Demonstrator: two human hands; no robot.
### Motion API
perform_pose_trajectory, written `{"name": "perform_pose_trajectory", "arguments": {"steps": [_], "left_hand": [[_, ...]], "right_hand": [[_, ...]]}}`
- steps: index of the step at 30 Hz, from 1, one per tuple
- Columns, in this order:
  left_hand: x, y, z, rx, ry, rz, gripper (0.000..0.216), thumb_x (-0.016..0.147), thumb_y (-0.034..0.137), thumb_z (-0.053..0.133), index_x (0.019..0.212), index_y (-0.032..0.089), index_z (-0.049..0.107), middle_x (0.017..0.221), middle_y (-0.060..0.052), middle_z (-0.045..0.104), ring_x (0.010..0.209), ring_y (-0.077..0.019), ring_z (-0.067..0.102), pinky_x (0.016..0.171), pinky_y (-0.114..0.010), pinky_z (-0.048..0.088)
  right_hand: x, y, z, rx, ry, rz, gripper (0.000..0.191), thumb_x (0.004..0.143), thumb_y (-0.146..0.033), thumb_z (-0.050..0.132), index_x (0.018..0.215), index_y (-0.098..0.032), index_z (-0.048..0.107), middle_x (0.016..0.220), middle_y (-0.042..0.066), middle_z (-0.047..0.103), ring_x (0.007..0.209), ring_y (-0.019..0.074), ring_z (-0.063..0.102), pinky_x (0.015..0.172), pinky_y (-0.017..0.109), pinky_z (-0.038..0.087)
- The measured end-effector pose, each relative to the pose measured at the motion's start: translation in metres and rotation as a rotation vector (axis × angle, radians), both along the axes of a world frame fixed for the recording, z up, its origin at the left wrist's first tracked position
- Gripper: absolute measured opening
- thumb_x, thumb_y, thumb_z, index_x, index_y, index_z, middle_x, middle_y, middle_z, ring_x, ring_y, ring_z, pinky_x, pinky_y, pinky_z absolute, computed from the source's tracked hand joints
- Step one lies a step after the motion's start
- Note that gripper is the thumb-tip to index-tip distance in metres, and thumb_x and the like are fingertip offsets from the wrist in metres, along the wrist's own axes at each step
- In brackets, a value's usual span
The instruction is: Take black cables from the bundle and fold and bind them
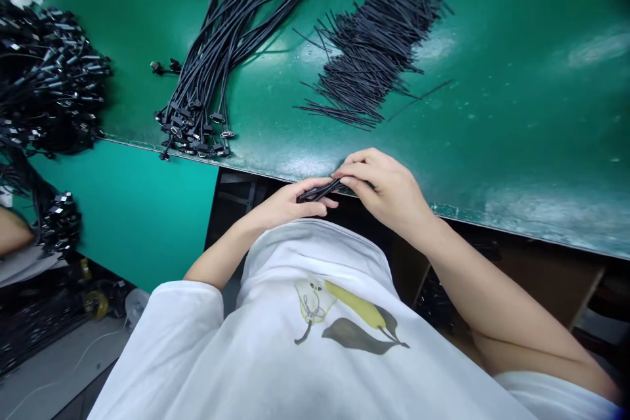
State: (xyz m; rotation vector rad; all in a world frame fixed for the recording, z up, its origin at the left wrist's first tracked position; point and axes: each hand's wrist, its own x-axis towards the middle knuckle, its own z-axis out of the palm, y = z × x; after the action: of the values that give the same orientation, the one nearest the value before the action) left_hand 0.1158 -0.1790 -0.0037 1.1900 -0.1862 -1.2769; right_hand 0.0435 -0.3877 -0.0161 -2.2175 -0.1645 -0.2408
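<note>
My left hand (290, 203) and my right hand (384, 187) meet at the near edge of the green table (516, 131), both closed on a short black cable piece (317, 191). The left fingers wrap its lower end; the right fingertips pinch its upper end. What sits at the cable's tip is hidden by my fingers. A bundle of long black cables with connectors (207, 79) lies to the upper left. A pile of short black tubes (374, 46) lies straight ahead.
A heap of black connector cables (49, 79) covers the far left of the table, and more hang below (59, 220). Another person's arm (12, 231) shows at the left edge. Under the table are dark shelves and floor clutter (98, 302).
</note>
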Motion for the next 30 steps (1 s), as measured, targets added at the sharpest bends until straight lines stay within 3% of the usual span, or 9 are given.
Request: {"name": "perform_pose_trajectory", "arguments": {"steps": [4,6,9,11,15,22,26,30], "left_hand": [[0.012,0.008,-0.002,-0.053,-0.046,-0.041,0.081,0.062,0.023,0.09,0.135,0.032,0.058,0.144,-0.011,0.055,0.124,-0.0283,0.061,0.099,-0.039,0.049],[0.015,0.011,-0.001,-0.043,-0.081,-0.003,0.077,0.063,0.022,0.089,0.134,0.032,0.059,0.143,-0.01,0.056,0.123,-0.0273,0.061,0.1,-0.038,0.049],[0.018,0.011,0.002,0.027,-0.107,0.04,0.063,0.071,0.028,0.085,0.129,0.023,0.059,0.117,-0.011,0.071,0.112,-0.0237,0.068,0.094,-0.034,0.051],[0.019,0.009,0.003,0.035,-0.104,0.046,0.067,0.071,0.037,0.085,0.13,0.02,0.056,0.103,-0.01,0.073,0.102,-0.0229,0.071,0.089,-0.033,0.054],[0.018,0.005,-0.001,0.099,-0.203,0.169,0.064,0.075,0.057,0.076,0.121,0.018,0.054,0.093,-0.005,0.07,0.084,-0.0165,0.072,0.077,-0.028,0.055],[0.007,0.004,-0.011,0.207,-0.338,0.255,0.054,0.083,0.057,0.065,0.113,0.013,0.056,0.071,0.0,0.065,0.056,-0.0093,0.062,0.053,-0.02,0.046],[-0.001,0.006,-0.011,0.245,-0.508,0.322,0.054,0.086,0.039,0.064,0.133,0.015,0.052,0.077,0.001,0.067,0.064,-0.0104,0.065,0.061,-0.022,0.05],[-0.003,0.013,-0.009,0.326,-0.81,0.196,0.062,0.089,0.032,0.061,0.148,0.026,0.041,0.085,0.003,0.068,0.073,-0.0117,0.067,0.077,-0.025,0.052]], "right_hand": [[-0.002,-0.006,-0.011,-0.116,-0.066,0.085,0.022,0.099,-0.028,0.049,0.109,-0.019,0.066,0.108,0.011,0.064,0.099,0.0239,0.059,0.086,0.04,0.048],[-0.004,-0.009,-0.013,-0.134,-0.049,0.104,0.025,0.099,-0.03,0.049,0.116,-0.018,0.063,0.109,0.012,0.064,0.1,0.0241,0.059,0.085,0.039,0.047],[-0.006,-0.01,-0.013,-0.11,0.025,0.098,0.026,0.1,-0.03,0.046,0.118,-0.02,0.062,0.103,0.01,0.064,0.093,0.0226,0.059,0.08,0.037,0.047],[-0.007,-0.009,-0.012,-0.079,0.059,0.101,0.025,0.101,-0.029,0.044,0.113,-0.021,0.065,0.096,0.008,0.064,0.087,0.0215,0.059,0.076,0.036,0.047],[-0.007,-0.003,-0.01,-0.101,0.021,0.058,0.022,0.1,-0.027,0.045,0.105,-0.021,0.065,0.091,0.008,0.062,0.085,0.0219,0.056,0.074,0.036,0.046],[-0.011,0.014,-0.008,-0.036,-0.041,-0.078,0.022,0.102,-0.026,0.041,0.102,-0.02,0.062,0.091,0.009,0.06,0.086,0.0214,0.056,0.076,0.035,0.047],[-0.012,0.017,-0.01,0.152,0.102,-0.101,0.024,0.101,-0.03,0.042,0.099,-0.02,0.064,0.089,0.006,0.06,0.081,0.0193,0.059,0.074,0.034,0.049],[-0.012,0.013,-0.012,0.244,0.271,-0.08,0.025,0.099,-0.031,0.046,0.097,-0.021,0.068,0.086,0.004,0.062,0.075,0.0178,0.06,0.071,0.034,0.051]]}}
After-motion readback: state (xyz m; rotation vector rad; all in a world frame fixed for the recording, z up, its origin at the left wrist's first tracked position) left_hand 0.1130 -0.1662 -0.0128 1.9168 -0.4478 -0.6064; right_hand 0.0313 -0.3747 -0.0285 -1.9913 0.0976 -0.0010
